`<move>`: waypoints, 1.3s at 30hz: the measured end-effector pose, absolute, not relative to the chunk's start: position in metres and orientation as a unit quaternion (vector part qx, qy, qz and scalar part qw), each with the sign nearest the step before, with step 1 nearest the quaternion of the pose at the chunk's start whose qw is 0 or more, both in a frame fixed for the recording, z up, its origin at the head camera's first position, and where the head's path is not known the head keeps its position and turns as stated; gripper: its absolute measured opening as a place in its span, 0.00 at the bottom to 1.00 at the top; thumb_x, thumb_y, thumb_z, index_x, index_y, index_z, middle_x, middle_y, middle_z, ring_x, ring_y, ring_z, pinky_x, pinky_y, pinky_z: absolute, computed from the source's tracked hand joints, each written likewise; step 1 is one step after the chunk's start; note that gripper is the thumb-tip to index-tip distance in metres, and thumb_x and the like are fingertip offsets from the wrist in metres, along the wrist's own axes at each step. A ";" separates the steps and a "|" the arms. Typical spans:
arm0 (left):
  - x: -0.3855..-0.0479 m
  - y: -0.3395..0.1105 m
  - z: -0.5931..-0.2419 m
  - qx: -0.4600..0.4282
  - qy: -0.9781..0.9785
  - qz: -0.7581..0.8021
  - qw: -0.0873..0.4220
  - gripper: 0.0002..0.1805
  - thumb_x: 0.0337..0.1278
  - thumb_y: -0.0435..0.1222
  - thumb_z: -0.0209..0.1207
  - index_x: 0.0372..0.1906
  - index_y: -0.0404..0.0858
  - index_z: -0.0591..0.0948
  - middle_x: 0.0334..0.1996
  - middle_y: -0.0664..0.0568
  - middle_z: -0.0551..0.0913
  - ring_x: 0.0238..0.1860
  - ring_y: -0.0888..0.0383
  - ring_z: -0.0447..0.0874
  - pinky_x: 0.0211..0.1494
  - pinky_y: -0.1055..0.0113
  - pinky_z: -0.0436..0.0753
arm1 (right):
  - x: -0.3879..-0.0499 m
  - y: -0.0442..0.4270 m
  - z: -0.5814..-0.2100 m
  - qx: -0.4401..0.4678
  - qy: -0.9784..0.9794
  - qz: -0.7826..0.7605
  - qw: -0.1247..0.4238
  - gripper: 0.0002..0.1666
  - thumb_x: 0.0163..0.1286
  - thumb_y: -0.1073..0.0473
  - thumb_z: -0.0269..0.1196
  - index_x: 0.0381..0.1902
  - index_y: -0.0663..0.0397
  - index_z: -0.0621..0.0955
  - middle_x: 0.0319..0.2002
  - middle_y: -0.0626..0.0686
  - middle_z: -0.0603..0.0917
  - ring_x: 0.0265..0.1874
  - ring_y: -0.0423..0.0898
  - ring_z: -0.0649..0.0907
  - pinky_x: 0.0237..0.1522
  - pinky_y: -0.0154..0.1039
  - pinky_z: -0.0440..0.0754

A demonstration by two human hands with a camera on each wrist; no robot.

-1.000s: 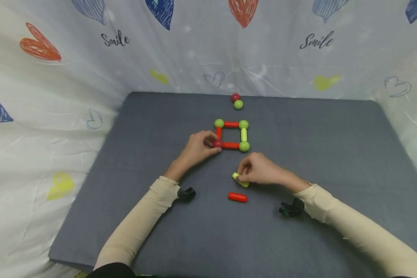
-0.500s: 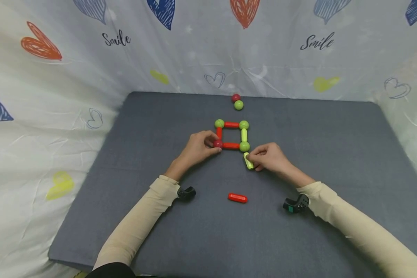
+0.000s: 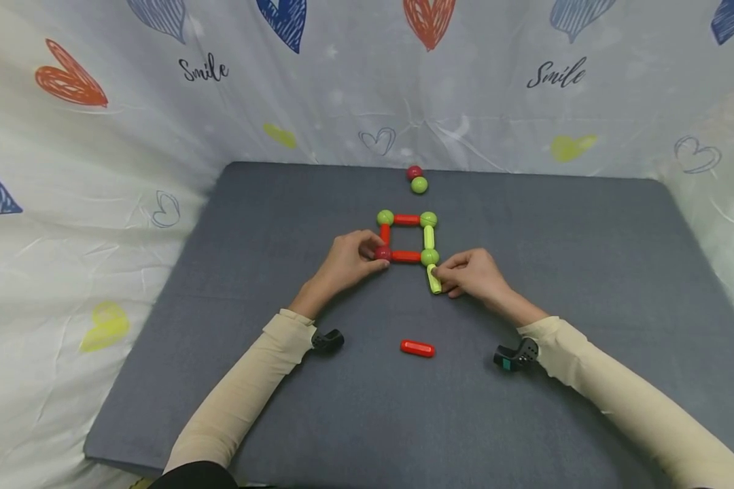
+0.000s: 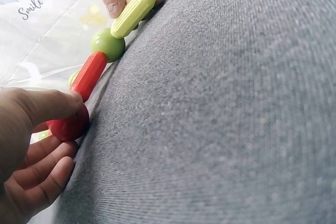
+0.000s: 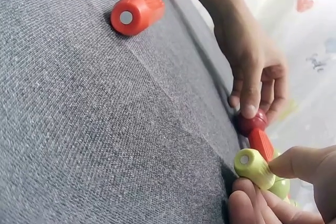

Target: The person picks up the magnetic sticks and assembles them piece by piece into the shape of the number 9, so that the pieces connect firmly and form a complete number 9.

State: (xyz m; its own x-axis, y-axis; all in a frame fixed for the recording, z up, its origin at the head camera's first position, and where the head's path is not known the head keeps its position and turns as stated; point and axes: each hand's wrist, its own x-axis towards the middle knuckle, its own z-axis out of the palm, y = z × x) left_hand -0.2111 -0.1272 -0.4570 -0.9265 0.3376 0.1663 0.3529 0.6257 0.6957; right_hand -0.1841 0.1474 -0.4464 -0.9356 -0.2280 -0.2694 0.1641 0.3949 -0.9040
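A square of rods and balls lies on the grey table (image 3: 556,272). Its near-left corner is a red ball (image 3: 382,253), which my left hand (image 3: 350,259) pinches between thumb and fingers. A green ball (image 3: 429,257) forms the near-right corner, joined to the red one by a red rod (image 3: 406,257). My right hand (image 3: 474,275) pinches a yellow-green rod (image 3: 434,280); its far end touches that green ball and it points toward me. In the right wrist view a silvery disc shows in the rod's free end (image 5: 244,159).
A loose red rod (image 3: 418,348) lies nearer to me on the table. Behind the square, a red ball (image 3: 414,172) and a green ball (image 3: 419,185) sit touching near the back edge. A printed curtain (image 3: 477,102) hangs behind the table.
My right hand has carried the yellow-green rod away from me and slightly right, turning it, up to the near-right green ball. The left hand stays on the red ball.
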 end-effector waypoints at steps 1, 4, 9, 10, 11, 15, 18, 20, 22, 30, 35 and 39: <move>-0.211 -0.127 -0.457 -0.191 -0.902 -0.388 0.011 0.17 0.51 0.39 0.75 0.45 0.40 0.84 0.38 0.54 0.84 0.37 0.62 0.83 0.42 0.65 0.82 | -0.184 0.147 -0.446 -0.019 0.818 -0.548 0.177 0.15 0.62 0.58 0.73 0.38 0.66 0.87 0.28 0.58 0.88 0.28 0.48 0.87 0.31 0.44 0.87; -0.211 -0.127 -0.457 -0.190 -0.902 -0.387 0.012 0.17 0.51 0.39 0.75 0.45 0.40 0.84 0.38 0.53 0.84 0.37 0.61 0.83 0.42 0.65 0.82 | -0.185 0.145 -0.447 -0.020 0.823 -0.540 0.174 0.15 0.60 0.56 0.75 0.36 0.64 0.88 0.28 0.57 0.88 0.27 0.49 0.87 0.30 0.44 0.87; -0.211 -0.127 -0.457 -0.191 -0.903 -0.385 0.011 0.17 0.51 0.39 0.75 0.45 0.40 0.84 0.38 0.53 0.84 0.36 0.62 0.83 0.41 0.65 0.82 | -0.187 0.143 -0.448 -0.015 0.820 -0.544 0.178 0.15 0.58 0.57 0.77 0.36 0.64 0.88 0.28 0.57 0.88 0.27 0.48 0.88 0.30 0.44 0.87; -0.212 -0.127 -0.457 -0.190 -0.903 -0.384 0.011 0.17 0.51 0.39 0.75 0.45 0.40 0.84 0.38 0.54 0.84 0.36 0.62 0.83 0.41 0.65 0.82 | -0.187 0.143 -0.448 -0.015 0.818 -0.547 0.180 0.15 0.58 0.57 0.76 0.36 0.65 0.88 0.28 0.58 0.88 0.27 0.48 0.88 0.30 0.44 0.87; -0.213 -0.126 -0.457 -0.190 -0.904 -0.383 0.013 0.17 0.51 0.39 0.75 0.45 0.40 0.84 0.37 0.54 0.84 0.36 0.62 0.83 0.41 0.65 0.82 | -0.188 0.143 -0.449 -0.013 0.815 -0.550 0.181 0.15 0.59 0.57 0.76 0.36 0.65 0.88 0.28 0.58 0.88 0.27 0.48 0.88 0.31 0.43 0.87; -0.215 -0.124 -0.459 -0.192 -0.905 -0.379 0.019 0.17 0.51 0.39 0.75 0.45 0.40 0.84 0.38 0.53 0.84 0.37 0.62 0.83 0.42 0.65 0.82 | -0.188 0.143 -0.449 -0.007 0.804 -0.564 0.188 0.16 0.59 0.59 0.76 0.37 0.67 0.88 0.28 0.58 0.88 0.26 0.47 0.87 0.31 0.43 0.87; -0.215 -0.123 -0.459 -0.200 -0.904 -0.377 0.014 0.18 0.52 0.40 0.75 0.47 0.40 0.83 0.40 0.53 0.84 0.39 0.62 0.83 0.43 0.66 0.82 | -0.188 0.145 -0.449 0.002 0.796 -0.574 0.192 0.16 0.58 0.59 0.76 0.37 0.68 0.88 0.27 0.57 0.88 0.25 0.46 0.87 0.31 0.44 0.87; -0.217 -0.124 -0.457 -0.201 -0.901 -0.384 0.002 0.21 0.53 0.42 0.74 0.49 0.40 0.82 0.41 0.53 0.84 0.40 0.62 0.83 0.44 0.66 0.82 | -0.187 0.147 -0.449 0.007 0.794 -0.576 0.195 0.16 0.58 0.59 0.76 0.38 0.67 0.88 0.28 0.57 0.88 0.25 0.46 0.87 0.32 0.44 0.87; -0.223 -0.126 -0.450 -0.190 -0.895 -0.404 -0.006 0.23 0.54 0.44 0.73 0.52 0.39 0.81 0.42 0.52 0.85 0.41 0.61 0.84 0.43 0.65 0.82 | -0.187 0.152 -0.448 0.010 0.795 -0.574 0.194 0.16 0.58 0.59 0.76 0.38 0.66 0.88 0.29 0.56 0.88 0.26 0.46 0.87 0.33 0.44 0.87; -0.300 -0.124 -0.409 -0.189 -0.902 -0.388 0.017 0.17 0.64 0.43 0.66 0.51 0.36 0.83 0.41 0.53 0.85 0.41 0.59 0.83 0.44 0.63 0.81 | -0.184 0.172 -0.448 0.000 0.809 -0.560 0.179 0.17 0.58 0.55 0.77 0.38 0.65 0.88 0.30 0.56 0.88 0.28 0.47 0.87 0.33 0.44 0.87; -0.344 -0.112 -0.397 -0.267 -0.924 -0.273 -0.001 0.20 0.65 0.40 0.65 0.58 0.36 0.81 0.48 0.47 0.85 0.47 0.55 0.84 0.52 0.61 0.80 | -0.185 0.165 -0.451 -0.013 0.807 -0.564 0.175 0.16 0.57 0.55 0.77 0.36 0.63 0.89 0.28 0.56 0.88 0.26 0.48 0.88 0.31 0.43 0.87; -0.366 -0.086 -0.395 -0.352 -0.923 -0.152 -0.007 0.23 0.65 0.40 0.65 0.62 0.38 0.80 0.53 0.46 0.82 0.51 0.53 0.82 0.56 0.58 0.78 | -0.186 0.162 -0.453 -0.015 0.805 -0.569 0.169 0.15 0.58 0.55 0.77 0.35 0.62 0.89 0.26 0.57 0.88 0.25 0.49 0.88 0.29 0.44 0.87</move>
State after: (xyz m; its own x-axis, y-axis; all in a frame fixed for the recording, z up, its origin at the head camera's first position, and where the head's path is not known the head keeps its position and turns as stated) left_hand -0.3658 -0.0862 -0.3951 -0.7515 0.6529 0.0948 0.6488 0.7054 0.2854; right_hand -0.1859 0.1619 -0.4530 -0.9424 -0.2172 -0.2543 0.1675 0.3517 -0.9210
